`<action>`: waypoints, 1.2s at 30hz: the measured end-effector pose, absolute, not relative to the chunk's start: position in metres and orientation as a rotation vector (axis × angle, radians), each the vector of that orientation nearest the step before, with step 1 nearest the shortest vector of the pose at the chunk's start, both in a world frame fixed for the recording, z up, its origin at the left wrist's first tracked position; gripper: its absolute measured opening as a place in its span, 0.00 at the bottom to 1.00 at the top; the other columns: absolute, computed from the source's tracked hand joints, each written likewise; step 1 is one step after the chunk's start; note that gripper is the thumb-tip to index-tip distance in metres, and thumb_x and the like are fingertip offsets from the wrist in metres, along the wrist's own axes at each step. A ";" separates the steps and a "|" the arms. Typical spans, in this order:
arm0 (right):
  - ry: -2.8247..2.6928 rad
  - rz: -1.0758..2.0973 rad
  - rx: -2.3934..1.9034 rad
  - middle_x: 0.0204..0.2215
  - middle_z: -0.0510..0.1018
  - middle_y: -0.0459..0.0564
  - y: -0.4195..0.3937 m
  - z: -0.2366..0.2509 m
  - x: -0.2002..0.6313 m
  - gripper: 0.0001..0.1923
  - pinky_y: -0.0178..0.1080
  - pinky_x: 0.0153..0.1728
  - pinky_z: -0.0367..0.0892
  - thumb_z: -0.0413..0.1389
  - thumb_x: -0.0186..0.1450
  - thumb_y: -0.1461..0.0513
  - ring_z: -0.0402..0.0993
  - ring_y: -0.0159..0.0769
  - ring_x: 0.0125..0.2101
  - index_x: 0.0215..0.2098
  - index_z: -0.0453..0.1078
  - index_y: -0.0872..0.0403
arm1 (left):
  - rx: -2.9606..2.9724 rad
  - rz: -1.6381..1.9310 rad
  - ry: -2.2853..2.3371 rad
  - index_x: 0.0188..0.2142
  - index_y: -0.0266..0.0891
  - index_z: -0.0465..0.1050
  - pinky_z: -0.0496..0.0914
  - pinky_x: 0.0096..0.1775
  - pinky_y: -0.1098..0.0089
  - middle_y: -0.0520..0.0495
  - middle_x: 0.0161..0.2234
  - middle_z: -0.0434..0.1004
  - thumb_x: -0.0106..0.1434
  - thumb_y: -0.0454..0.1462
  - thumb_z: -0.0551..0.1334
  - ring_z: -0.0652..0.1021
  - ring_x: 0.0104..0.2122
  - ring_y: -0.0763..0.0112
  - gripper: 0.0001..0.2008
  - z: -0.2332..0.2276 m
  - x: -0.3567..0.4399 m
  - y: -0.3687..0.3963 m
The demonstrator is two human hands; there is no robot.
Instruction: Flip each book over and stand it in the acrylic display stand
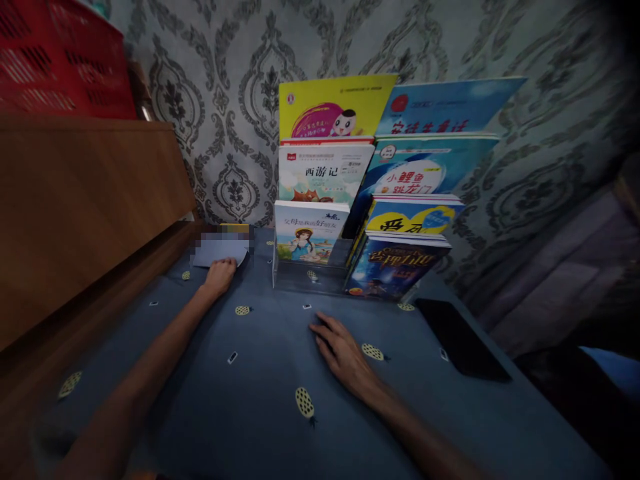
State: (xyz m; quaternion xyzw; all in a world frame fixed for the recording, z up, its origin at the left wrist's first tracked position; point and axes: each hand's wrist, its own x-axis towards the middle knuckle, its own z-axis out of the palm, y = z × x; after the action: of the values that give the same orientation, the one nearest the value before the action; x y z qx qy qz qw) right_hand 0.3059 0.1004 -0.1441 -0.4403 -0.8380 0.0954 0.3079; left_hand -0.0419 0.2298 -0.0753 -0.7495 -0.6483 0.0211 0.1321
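**Hands on the cloth, one at a book by the rack**

The right hand (pixel 345 357) lies flat and released on the blue tablecloth (pixel 260 413), fingers spread, grasping nothing. A black phone (pixel 463 337) rests just beside it, near the table's right edge. Farther out, the left hand (pixel 219 277) reaches to the near edge of a pale book (pixel 220 250) lying flat by the wooden board (pixel 85 207); whether the fingers clench it I cannot tell. To its right stands a clear rack (pixel 310 270) stacked with picture books (pixel 310 230). A careless pull on the cloth could, I judge, tip the rack or nudge the phone off.
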 end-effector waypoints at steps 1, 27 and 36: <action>-2.218 0.247 -1.163 0.60 0.73 0.60 0.100 -0.144 0.306 0.18 0.56 0.58 0.70 0.48 0.72 0.61 0.71 0.50 0.59 0.54 0.75 0.52 | -2.195 0.084 -1.865 0.50 0.29 0.71 0.71 0.47 0.59 0.29 0.46 0.78 0.69 0.27 0.48 0.79 0.47 0.53 0.17 -0.077 -0.042 0.220; -2.132 0.323 -1.065 0.55 0.77 0.57 0.089 -0.120 0.298 0.18 0.57 0.58 0.68 0.47 0.73 0.57 0.73 0.48 0.56 0.55 0.74 0.50 | -2.626 0.081 -1.044 0.62 0.30 0.64 0.72 0.52 0.53 0.30 0.59 0.72 0.71 0.30 0.52 0.75 0.57 0.49 0.21 -0.105 0.083 0.017; -2.313 0.282 -1.044 0.59 0.74 0.59 0.087 -0.135 0.302 0.20 0.56 0.59 0.67 0.48 0.72 0.58 0.70 0.48 0.60 0.58 0.71 0.53 | -2.793 -0.337 -0.874 0.55 0.35 0.72 0.71 0.56 0.63 0.41 0.54 0.79 0.74 0.43 0.54 0.76 0.57 0.59 0.18 -0.105 0.094 0.025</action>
State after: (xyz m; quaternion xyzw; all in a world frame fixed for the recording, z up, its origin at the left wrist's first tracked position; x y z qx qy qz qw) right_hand 0.3023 0.0871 -0.1353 -0.3913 -0.8669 0.1058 0.2900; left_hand 0.0938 0.0253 -0.1046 -0.9435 -0.2954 -0.1140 0.0976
